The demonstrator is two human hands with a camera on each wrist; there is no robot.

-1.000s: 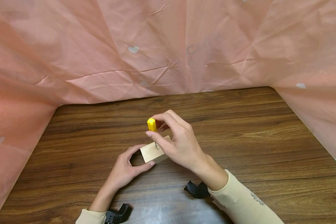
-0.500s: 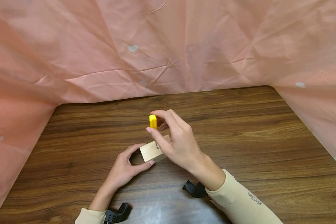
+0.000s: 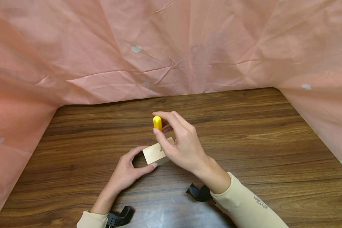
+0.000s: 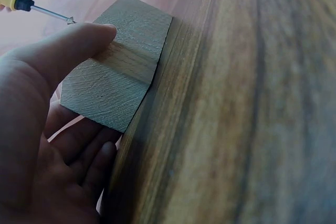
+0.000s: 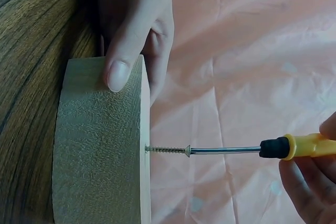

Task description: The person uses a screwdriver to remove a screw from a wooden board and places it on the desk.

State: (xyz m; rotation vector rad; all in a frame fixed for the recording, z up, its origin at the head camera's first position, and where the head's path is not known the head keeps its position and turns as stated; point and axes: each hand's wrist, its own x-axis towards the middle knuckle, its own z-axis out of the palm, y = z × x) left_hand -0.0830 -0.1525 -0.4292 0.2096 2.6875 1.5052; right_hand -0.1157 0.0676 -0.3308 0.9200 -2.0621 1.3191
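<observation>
A pale wooden block (image 3: pixel 155 154) rests on the table, gripped at its left end between the thumb and fingers of my left hand (image 3: pixel 126 171). From its top face a screw (image 5: pixel 168 150) stands upright, with most of its thread showing above the wood. My right hand (image 3: pixel 182 142) holds a screwdriver (image 5: pixel 303 145) by its yellow handle, thumb on one side and fingers on the other. Its thin metal shaft (image 5: pixel 226 150) lines up with the screw, the tip right at the screw head. In the head view, the right hand hides the block's right end and much of the shaft.
The brown wood-grain table (image 3: pixel 259 133) spreads around both hands. Pink cloth (image 3: pixel 171 47) with pale hearts hangs behind it and along both sides. Black wrist mounts (image 3: pixel 199 192) sit at the sleeve cuffs.
The screwdriver handle has shifted slightly right and away from me, standing a little differently between the right fingers. The left hand and block have stayed in place.
</observation>
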